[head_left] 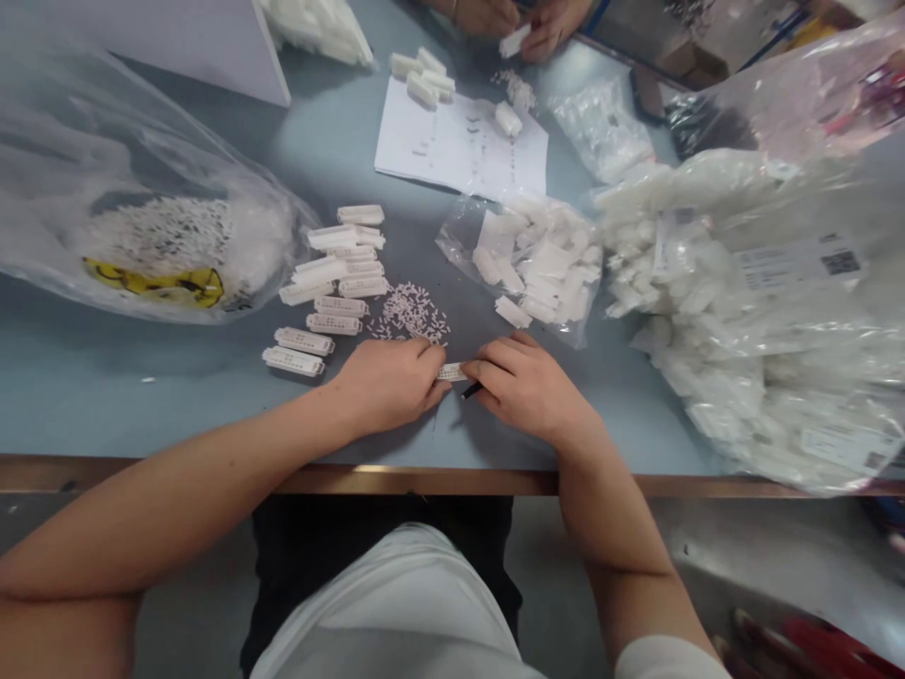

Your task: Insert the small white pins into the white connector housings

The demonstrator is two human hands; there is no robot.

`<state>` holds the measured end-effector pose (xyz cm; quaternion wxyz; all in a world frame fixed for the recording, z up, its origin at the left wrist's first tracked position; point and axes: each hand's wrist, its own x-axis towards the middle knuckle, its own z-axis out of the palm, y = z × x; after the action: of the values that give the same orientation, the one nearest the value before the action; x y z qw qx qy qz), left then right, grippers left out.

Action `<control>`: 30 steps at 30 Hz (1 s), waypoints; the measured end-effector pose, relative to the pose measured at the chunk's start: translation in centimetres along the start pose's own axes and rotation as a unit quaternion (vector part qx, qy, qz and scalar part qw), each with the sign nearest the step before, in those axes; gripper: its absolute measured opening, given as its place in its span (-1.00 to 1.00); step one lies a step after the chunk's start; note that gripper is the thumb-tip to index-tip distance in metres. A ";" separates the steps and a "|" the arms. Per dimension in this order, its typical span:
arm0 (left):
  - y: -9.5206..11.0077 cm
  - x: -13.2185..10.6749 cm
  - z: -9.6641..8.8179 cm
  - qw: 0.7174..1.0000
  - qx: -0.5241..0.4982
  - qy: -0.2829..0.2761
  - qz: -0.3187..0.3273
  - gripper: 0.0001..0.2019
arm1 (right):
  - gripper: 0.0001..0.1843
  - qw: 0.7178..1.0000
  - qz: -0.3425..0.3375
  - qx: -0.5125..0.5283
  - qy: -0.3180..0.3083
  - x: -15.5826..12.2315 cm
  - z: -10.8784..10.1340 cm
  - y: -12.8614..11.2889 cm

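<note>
My left hand (386, 385) and my right hand (527, 389) meet just above the table's front edge. Between their fingertips is a small white plastic connector housing (451, 372). My left fingers pinch one end of it. My right hand holds a thin black tool (471, 390), most of which its fingers hide. Just beyond my left hand lies a heap of tiny white pins (408, 314). To its left, several white connector housings (332, 283) lie in loose rows on the blue-grey table (141, 377).
A clear bag of housings (537, 264) lies ahead, and a large bulging bag (749, 321) fills the right. A clear bag of pins (162, 236) lies left. Printed paper (459, 141) carries more housings. A co-worker's hands (530, 28) work at the far side.
</note>
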<state>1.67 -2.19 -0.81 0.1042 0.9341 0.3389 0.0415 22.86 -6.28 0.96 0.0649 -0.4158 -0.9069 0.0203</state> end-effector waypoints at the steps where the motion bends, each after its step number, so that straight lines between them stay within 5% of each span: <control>1: 0.0 0.0 0.0 1.000 0.001 -0.001 -0.001 -0.70 | -0.79 1.000 0.003 0.003 0.004 0.0 0.1 0.0; 30: -0.1 -0.2 0.3 0.998 0.030 0.048 0.042 -0.72 | -0.74 0.999 -0.009 -0.042 0.003 0.1 0.3 -0.1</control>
<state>1.48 -2.28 -1.09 0.0582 0.9473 0.3046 0.0801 22.71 -6.24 0.71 0.0507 -0.4102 -0.9104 -0.0194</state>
